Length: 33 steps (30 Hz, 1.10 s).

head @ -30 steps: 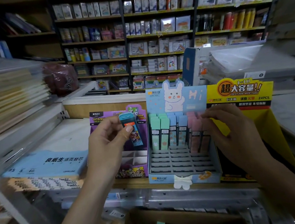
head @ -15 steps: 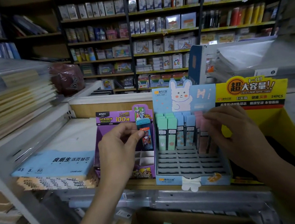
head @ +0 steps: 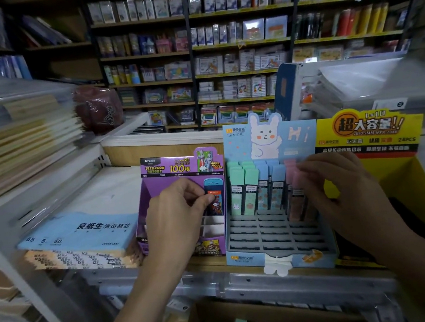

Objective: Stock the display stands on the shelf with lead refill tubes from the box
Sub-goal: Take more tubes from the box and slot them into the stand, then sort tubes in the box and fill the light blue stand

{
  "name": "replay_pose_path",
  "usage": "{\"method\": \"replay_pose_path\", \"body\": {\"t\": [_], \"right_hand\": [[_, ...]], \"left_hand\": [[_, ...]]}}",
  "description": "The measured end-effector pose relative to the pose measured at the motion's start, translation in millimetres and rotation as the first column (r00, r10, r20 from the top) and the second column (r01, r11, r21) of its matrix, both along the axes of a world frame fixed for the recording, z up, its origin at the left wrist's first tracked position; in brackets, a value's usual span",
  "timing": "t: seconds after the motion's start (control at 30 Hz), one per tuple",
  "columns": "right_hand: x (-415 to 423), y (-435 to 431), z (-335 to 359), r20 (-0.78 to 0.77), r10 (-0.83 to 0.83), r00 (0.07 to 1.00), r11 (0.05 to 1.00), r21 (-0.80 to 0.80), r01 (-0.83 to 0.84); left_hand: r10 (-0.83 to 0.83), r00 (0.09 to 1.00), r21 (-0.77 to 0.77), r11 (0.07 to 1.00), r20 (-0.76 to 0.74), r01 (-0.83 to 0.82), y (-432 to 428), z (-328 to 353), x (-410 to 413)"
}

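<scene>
My left hand (head: pixel 177 215) pinches a blue-capped tube (head: pixel 215 186), with the purple stand (head: pixel 178 165) around the grip. Right of it, my right hand (head: pixel 343 195) touches pink tubes (head: pixel 296 205); I cannot tell whether it grasps one.

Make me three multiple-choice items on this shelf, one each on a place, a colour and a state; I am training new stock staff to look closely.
1. Where is the blue-capped tube that the left hand pinches?
A. in the yellow stand
B. at the back right of the purple stand
C. on the paper pack

2. What colour is the row that the right hand touches?
A. pink
B. green
C. black

3. How are the front rows of the rabbit stand?
A. full
B. empty
C. covered by a lid

Key:
1 B, the tube is upright at that stand's back right corner.
2 A, the fingers meet the pink tubes.
3 B, only bare slots show there.
</scene>
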State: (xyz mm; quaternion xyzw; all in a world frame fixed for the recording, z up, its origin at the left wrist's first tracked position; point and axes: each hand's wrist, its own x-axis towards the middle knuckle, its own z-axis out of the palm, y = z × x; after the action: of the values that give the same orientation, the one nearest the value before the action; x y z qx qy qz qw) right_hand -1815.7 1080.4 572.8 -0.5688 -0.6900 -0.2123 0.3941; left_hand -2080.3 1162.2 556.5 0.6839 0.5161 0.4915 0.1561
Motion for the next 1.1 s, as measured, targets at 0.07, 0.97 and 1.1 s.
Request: {"method": "replay_pose_path", "body": {"t": [0.07,0.97,1.1], "right_hand": [[-0.1,-0.7,0.6,-0.002,0.004,1.000,1.000,-0.001,-0.004],[-97.0,-113.0,-38.4,-0.279,0.035,0.960,0.972,-0.213,-0.097],[-91.8,-134.3,-61.7,-0.312,0.029,0.950,0.961,-0.252,-0.112]], "left_hand": [[-0.017,1.000,-0.017,1.000,0.022,0.017,-0.8,0.1,0.1],[-0.548,0.823,0.044,0.835,0.146,0.549,-82.7,-37.9,-20.4],[-0.535,0.834,-0.021,0.840,0.135,0.542,-104.9,-65.1,-23.8]]}}
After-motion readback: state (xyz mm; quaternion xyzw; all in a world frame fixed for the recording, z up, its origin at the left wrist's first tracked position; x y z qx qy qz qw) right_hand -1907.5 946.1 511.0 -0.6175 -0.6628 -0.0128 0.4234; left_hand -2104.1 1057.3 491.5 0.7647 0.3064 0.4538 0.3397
